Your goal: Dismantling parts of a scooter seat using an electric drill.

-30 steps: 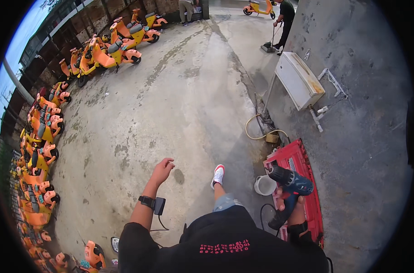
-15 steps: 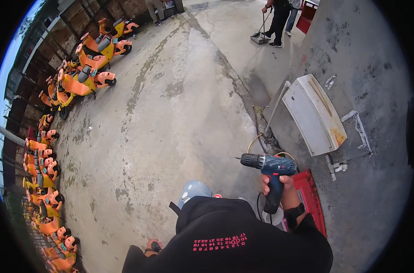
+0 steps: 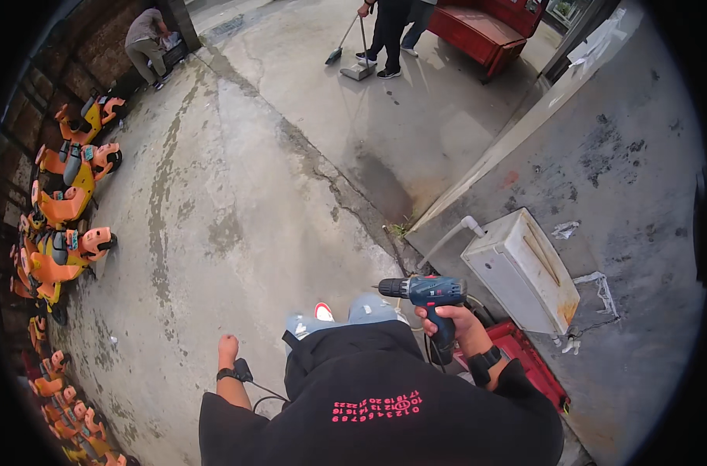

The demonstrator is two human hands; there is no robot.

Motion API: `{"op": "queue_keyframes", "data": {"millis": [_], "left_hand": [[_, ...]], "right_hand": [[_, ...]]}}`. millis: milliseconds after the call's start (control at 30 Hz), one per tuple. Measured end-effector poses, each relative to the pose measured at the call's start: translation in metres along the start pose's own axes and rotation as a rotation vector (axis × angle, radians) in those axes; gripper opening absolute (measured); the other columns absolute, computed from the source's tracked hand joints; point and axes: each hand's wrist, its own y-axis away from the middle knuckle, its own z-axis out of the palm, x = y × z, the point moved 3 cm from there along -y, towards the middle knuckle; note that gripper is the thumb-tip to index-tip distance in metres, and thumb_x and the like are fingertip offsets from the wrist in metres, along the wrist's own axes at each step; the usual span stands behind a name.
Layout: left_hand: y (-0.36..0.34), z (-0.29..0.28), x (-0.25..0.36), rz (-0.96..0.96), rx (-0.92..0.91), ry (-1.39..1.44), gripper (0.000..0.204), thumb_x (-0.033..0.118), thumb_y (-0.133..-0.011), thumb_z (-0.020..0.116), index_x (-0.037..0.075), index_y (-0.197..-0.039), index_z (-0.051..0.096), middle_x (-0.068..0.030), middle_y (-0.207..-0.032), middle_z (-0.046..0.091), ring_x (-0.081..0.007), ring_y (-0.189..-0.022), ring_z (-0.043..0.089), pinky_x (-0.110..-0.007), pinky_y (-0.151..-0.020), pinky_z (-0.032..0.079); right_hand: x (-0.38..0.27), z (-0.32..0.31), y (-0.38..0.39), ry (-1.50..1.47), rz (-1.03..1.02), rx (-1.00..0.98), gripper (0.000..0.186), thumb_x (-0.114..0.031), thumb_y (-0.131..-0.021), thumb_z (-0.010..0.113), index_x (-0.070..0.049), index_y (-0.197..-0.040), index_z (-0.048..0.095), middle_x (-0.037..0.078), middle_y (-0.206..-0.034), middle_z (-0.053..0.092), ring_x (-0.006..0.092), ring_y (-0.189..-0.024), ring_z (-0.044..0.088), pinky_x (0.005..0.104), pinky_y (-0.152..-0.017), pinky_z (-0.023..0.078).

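A cordless drill (image 3: 437, 291), dark blue with a black chuck, is gripped in my right hand (image 3: 463, 326). Its bit points left, and the handle slants down below my fingers. My left hand (image 3: 227, 349) hangs at my left side over the concrete, curled into a fist with nothing visible in it. Around the left wrist is a black strap with a small box (image 3: 243, 370) and a cable. A black band (image 3: 484, 363) circles the right wrist. Beyond the drill, a white basin (image 3: 516, 268) with rust stains is fixed to the wall.
A red container (image 3: 528, 361) lies along the wall below the basin. Orange and yellow scooters (image 3: 62, 206) line the left side. Ahead, a person holds a broom (image 3: 335, 56) and dustpan (image 3: 359, 71) near a red cargo vehicle (image 3: 477, 33). Another person (image 3: 145, 48) bends at the far left.
The view has swung right and lifted, bringing the red vehicle and bending person further into sight. My left hand has come forward from beside my body. The drill stays in my right hand.
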Motion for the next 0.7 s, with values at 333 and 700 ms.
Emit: {"op": "queue_keyframes", "data": {"millis": [333,700], "left_hand": [[-0.146,-0.033,0.702,0.602,-0.192,0.319,0.032,0.019,-0.096,0.048,0.002,-0.121,0.057,-0.0095,-0.105,0.069,-0.0167,-0.097,0.063,-0.033,-0.082,0.049],[-0.166,0.130,0.955,0.078,-1.236,0.534,0.041,0.036,-0.104,0.034,0.006,-0.124,0.055,-0.0085,-0.115,0.066,-0.0175,-0.103,0.062,-0.030,-0.083,0.049]], "right_hand": [[-0.164,-0.040,-0.211,0.105,-0.126,0.037,0.080,-0.009,-0.080,0.069,-0.012,-0.149,0.027,0.012,-0.095,0.058,0.0184,-0.069,0.062,0.0328,-0.065,0.053],[-0.426,-0.031,-0.391,0.180,-0.211,-0.091,0.089,-0.007,-0.079,0.068,-0.007,-0.152,0.019,0.018,-0.098,0.062,0.0213,-0.069,0.065,0.0313,-0.066,0.054]]}}
